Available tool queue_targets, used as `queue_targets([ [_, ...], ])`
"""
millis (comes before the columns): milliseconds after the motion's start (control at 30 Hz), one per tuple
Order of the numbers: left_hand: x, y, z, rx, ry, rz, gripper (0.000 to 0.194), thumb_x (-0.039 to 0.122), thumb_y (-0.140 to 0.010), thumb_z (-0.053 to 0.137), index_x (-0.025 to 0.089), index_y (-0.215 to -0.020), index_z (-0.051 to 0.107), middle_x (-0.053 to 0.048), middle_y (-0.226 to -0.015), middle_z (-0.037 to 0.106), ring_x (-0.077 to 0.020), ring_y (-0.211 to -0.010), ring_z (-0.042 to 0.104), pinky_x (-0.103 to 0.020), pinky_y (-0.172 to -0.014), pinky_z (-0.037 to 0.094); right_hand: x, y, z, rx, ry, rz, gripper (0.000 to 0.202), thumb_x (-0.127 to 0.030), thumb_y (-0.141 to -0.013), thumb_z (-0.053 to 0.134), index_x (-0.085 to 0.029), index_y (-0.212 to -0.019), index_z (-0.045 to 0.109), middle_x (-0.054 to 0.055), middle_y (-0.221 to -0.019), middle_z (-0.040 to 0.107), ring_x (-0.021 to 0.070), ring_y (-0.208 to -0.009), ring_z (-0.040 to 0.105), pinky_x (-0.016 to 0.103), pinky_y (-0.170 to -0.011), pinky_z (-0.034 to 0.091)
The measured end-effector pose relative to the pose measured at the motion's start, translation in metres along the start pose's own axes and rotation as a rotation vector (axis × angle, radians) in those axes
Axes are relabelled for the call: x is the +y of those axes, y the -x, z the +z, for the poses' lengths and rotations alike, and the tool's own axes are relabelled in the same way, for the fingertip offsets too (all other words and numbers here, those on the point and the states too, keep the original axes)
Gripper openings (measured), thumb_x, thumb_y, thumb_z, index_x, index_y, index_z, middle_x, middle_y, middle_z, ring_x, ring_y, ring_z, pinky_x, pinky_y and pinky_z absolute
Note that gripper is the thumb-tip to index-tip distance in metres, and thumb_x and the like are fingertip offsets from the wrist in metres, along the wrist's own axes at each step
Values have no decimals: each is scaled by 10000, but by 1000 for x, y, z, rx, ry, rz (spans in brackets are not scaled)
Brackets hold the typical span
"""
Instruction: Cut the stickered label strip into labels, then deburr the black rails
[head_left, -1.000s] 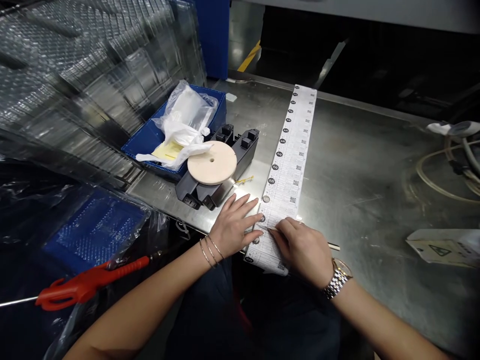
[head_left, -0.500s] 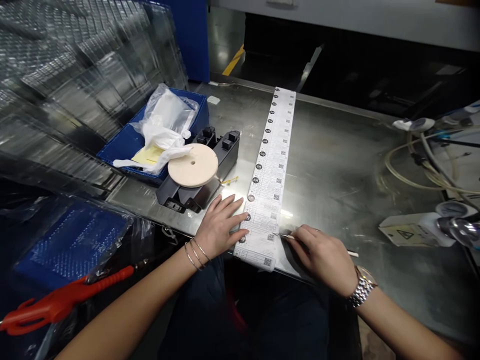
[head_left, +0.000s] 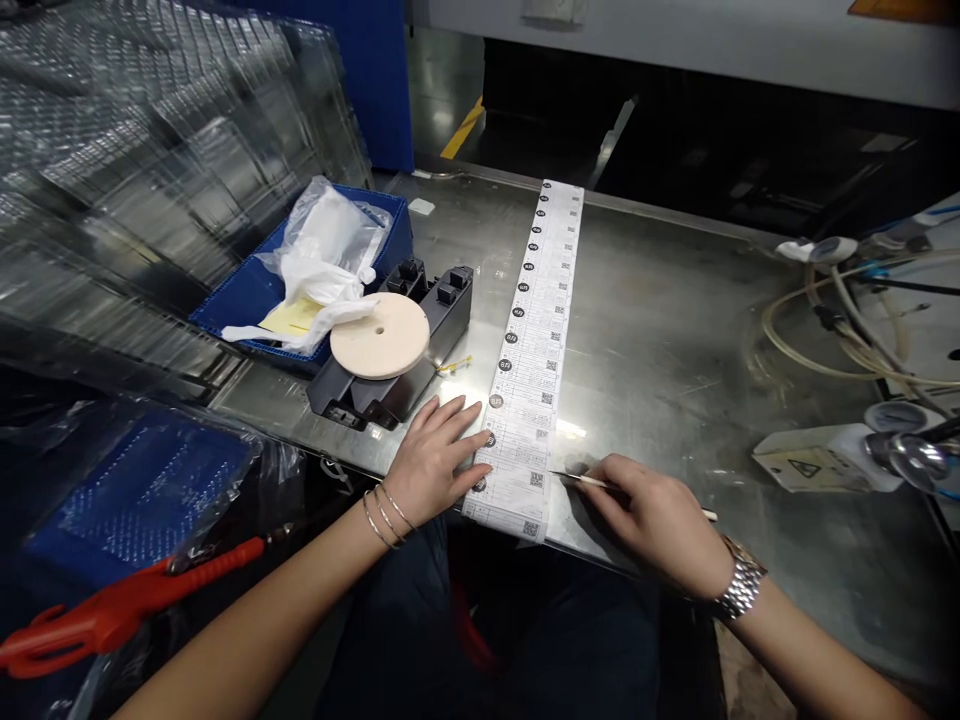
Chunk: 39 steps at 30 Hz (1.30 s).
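Note:
A long strip of printed white labels (head_left: 529,345), with black round marks and square codes, runs from the table's near edge to its far edge. My left hand (head_left: 435,455) lies flat with fingers spread, its fingertips on the strip's left edge near the front. In my right hand (head_left: 656,515) is a slim, pale-handled craft knife (head_left: 589,480), pinched between thumb and fingers. Its dark pointed tip is at the strip's right edge, beside a square code. The handle's far end sticks out behind the hand; the middle is hidden by my fingers.
A wooden disc (head_left: 380,338) rests on dark grey plastic parts (head_left: 450,310) at the left. Behind them stands a blue bin (head_left: 397,235) with plastic bags. On the right are a device with a warning label (head_left: 814,462) and looped hoses (head_left: 787,340). A red-handled tool (head_left: 112,620) is lower left.
My right hand has shifted a little to the right, and the knife tip has moved from over the labels to their right edge. My left hand stays on the strip. The view has shifted slightly.

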<state>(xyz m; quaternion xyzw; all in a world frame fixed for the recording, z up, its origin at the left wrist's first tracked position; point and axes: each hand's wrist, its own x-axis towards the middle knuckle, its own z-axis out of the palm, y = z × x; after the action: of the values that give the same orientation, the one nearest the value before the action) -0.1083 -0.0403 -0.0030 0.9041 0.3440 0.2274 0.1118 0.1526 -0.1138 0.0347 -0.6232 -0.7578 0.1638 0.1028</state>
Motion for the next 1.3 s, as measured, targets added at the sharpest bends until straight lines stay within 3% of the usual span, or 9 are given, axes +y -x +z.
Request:
queue_targets([
  [133,11,19,-9,-28,6,23,303,317,-832,565,153,-1082,610,-129,-1267,548,-283,-1262,403,-517,-1050,316,-13,-5,-2,-4,-282,87,254,-407,-889,442,-212,-781,565,-2,-686,627,124,-584,569,247,-545,425],
  [233,15,25,-15,-51,30,5,286,332,-831,566,164,-1055,624,-119,-1267,552,-275,-1262,407,-507,-1054,312,-23,-12,7,-32,-347,83,229,-392,-883,450,-211,-804,567,6,-714,635,131,-616,576,255,-572,436],
  [367,8,11,-12,-5,30,-50,292,364,-831,561,182,-1047,635,-101,-1252,567,-273,-1250,419,-498,-1041,324,-32,-20,19,-14,-233,64,212,-372,-880,451,-209,-804,563,10,-715,636,151,-641,589,271,-590,426],
  [500,-2,-2,-3,-31,-11,-69,331,385,-819,566,203,-1089,630,-100,-1293,534,-294,-1253,407,-521,-1054,287,-39,-27,22,11,-37,-1,225,-343,-883,444,-201,-735,535,11,-674,623,149,-582,574,263,-532,370],
  [800,-2,1,1,-30,-1,-67,328,396,-840,529,207,-1091,621,-90,-1308,518,-268,-1268,385,-497,-1085,246,-54,-47,29,66,202,-115,222,-297,-902,436,-185,-736,533,21,-690,610,143,-584,565,267,-525,308],
  [1100,-3,1,1,-19,6,-68,319,383,-832,544,211,-1091,617,-91,-1297,526,-267,-1269,386,-502,-1077,260,-55,-48,30,68,275,-150,243,-279,-914,417,-181,-721,527,26,-674,597,143,-563,543,275,-522,281],
  [1300,-3,1,1,-14,-2,-67,330,388,-828,551,207,-1095,621,-93,-1304,523,-271,-1264,394,-504,-1076,265,-37,-36,23,44,240,-160,255,-295,-922,410,-181,-721,519,19,-677,599,134,-559,534,266,-522,293],
])
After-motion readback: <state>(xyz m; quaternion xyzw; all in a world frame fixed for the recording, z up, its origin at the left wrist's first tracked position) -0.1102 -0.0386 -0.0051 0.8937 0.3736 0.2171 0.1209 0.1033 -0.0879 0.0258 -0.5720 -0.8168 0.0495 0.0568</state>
